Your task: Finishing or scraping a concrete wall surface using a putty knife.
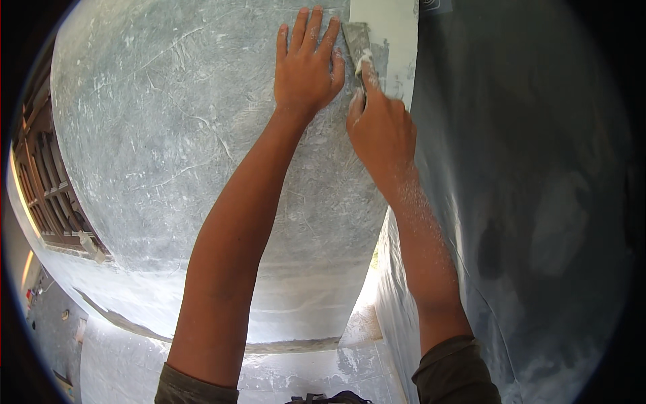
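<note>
My left hand [308,67] lies on the grey plastered wall [182,135] with its fingers stretched out and holds nothing. Just to its right, my right hand [385,121] grips a putty knife [356,39], index finger laid along the tool. The knife's wide grey blade points upward and lies at the left edge of a cream-white patch [397,34] by the wall's right edge. White residue clings to the blade and my right fingers, and white dust speckles my right forearm. Most of the knife's handle is hidden in my grip.
A dark glossy sheet [525,168] hangs along the right side, close to my right arm. At the far left is a brown wooden window or door with slats [50,182]. Small items lie on the floor [57,323] at lower left. Cracks and pale scuffs run across the wall.
</note>
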{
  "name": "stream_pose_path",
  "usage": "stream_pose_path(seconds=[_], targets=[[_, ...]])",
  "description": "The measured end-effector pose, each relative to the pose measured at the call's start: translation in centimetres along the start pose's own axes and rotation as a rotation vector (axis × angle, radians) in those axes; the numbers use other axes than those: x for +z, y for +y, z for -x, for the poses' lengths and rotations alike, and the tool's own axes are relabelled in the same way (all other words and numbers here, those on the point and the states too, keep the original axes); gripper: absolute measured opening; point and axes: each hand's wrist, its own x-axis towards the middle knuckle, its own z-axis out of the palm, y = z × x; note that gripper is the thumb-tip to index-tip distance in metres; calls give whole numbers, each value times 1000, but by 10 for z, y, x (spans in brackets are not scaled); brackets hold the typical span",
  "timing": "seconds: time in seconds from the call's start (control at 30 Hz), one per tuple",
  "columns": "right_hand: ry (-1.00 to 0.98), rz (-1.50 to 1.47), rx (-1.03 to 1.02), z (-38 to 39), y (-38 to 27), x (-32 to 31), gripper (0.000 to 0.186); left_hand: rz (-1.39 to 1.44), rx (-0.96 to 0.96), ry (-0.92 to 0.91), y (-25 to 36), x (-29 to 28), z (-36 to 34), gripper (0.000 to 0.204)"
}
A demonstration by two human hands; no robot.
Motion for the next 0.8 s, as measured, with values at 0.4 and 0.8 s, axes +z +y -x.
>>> stream_pose_path(seconds=[0.4, 0.8], targets=[[-35, 7, -3, 11, 3, 6, 48, -14, 6, -11, -3, 4, 3, 50], [-14, -64, 9, 9, 6, 9, 49, -55, 13, -43, -1, 6, 0, 50]])
